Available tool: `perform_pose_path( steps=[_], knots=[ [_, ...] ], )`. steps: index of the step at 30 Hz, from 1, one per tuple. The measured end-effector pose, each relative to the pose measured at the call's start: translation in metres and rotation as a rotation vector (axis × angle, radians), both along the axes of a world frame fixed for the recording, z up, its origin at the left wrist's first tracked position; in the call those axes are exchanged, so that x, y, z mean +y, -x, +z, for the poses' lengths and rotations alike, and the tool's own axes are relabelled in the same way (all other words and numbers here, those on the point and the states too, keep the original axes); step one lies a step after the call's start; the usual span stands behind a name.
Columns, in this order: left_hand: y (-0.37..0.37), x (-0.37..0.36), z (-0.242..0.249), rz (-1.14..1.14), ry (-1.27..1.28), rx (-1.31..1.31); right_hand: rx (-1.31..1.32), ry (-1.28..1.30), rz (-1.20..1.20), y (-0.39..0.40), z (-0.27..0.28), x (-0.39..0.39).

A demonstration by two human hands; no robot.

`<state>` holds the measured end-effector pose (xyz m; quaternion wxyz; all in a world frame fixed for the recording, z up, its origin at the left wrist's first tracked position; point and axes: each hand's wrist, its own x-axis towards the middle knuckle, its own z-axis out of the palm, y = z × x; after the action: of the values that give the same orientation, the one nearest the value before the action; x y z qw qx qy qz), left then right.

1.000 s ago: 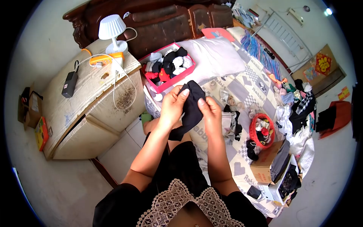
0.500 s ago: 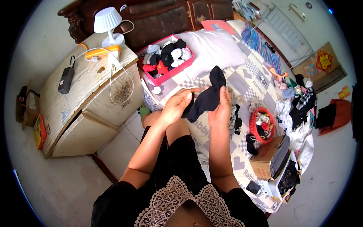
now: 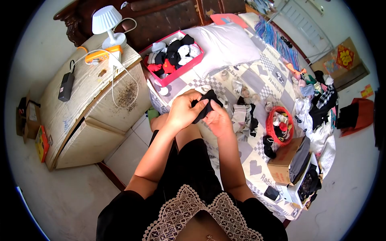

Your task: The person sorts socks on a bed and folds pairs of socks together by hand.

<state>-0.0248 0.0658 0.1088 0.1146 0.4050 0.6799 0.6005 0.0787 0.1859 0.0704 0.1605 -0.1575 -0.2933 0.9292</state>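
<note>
A black sock (image 3: 206,105), bunched into a compact bundle, is between my two hands above my lap. My left hand (image 3: 184,111) is closed on its left side, thumb lying over the cloth. On the other side, my right hand (image 3: 219,119) grips the sock's lower right edge with its fingers. Beyond them on the bed stands a pink-rimmed box (image 3: 164,81) holding black, white, grey and red bundled socks. To the right of my hands, several loose socks (image 3: 240,113) lie on the patterned sheet.
A red basket (image 3: 268,125) with small clothing sits on the bed at right, near a cardboard box (image 3: 282,162) and a heap of clothes (image 3: 317,114). A white pillow (image 3: 227,46) lies behind. At left, a wooden cabinet (image 3: 96,132) carries a lamp (image 3: 106,20) and an orange power strip (image 3: 103,55).
The black sock hung long between my hands and is now gathered into a small bundle. My right hand has moved left and down, closer to my left hand.
</note>
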Motion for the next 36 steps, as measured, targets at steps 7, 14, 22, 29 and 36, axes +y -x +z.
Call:
perform_pose_path(
  steps=[7, 14, 22, 29, 36],
  knots=[
    [0.019, -0.012, -0.014, -0.153, 0.044, -0.490, -0.094, -0.391, -0.518, -0.005, -0.003, 0.029],
    [0.014, -0.007, 0.001, -0.181, 0.065, -0.251, -0.370, -0.917, -0.725, -0.025, -0.007, 0.026],
    [0.003, -0.002, -0.006, -0.395, 0.088, -0.155, 0.093, -1.437, 0.042, -0.007, 0.039, 0.007],
    [0.020, -0.026, -0.007, -0.428, 0.004, -0.271, -0.215, -0.962, 0.436, -0.028, -0.008, 0.038],
    [0.031, -0.026, -0.017, -0.128, -0.015, -0.293, -0.072, -0.550, -0.169, -0.046, 0.012, 0.041]
  ],
)
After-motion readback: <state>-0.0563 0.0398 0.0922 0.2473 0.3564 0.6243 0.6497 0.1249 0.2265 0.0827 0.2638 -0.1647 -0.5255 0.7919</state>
